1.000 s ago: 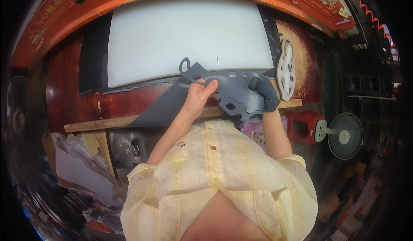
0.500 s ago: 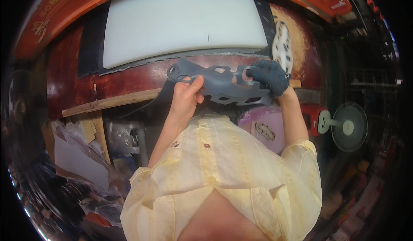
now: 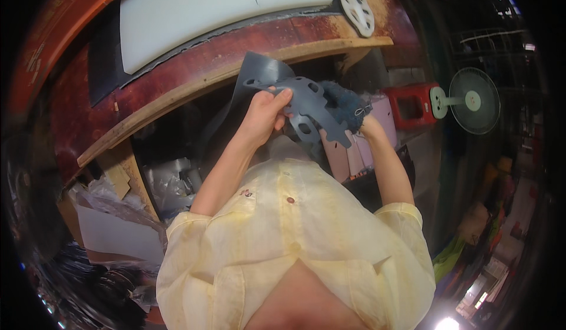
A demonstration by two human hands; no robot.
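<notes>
A dark grey flexible sheet (image 3: 302,97) with several cut-out holes and a ragged, notched edge hangs in front of my body, off the near edge of the bench. My bare left hand (image 3: 266,115) grips it, thumb on top and the fingers curled under. A broad uncut flap of the sheet rises beyond that thumb. My right hand (image 3: 349,105), in a dark blue knitted glove, is against the sheet's right side. Its fingers are hidden by the sheet and blur, so its grip does not show.
A thick white slab (image 3: 224,15) lies on the dark red bench (image 3: 73,118). Right of it rests a white slotted piece (image 3: 357,9). A grey fan (image 3: 474,101) and a red plastic stool (image 3: 390,96) stand to the right. Plastic-wrapped sheets (image 3: 121,233) are at lower left.
My view has turned, so the bench sits farther up and left. The sheet is angled downward to the right, and the gloved hand is closer to my left hand.
</notes>
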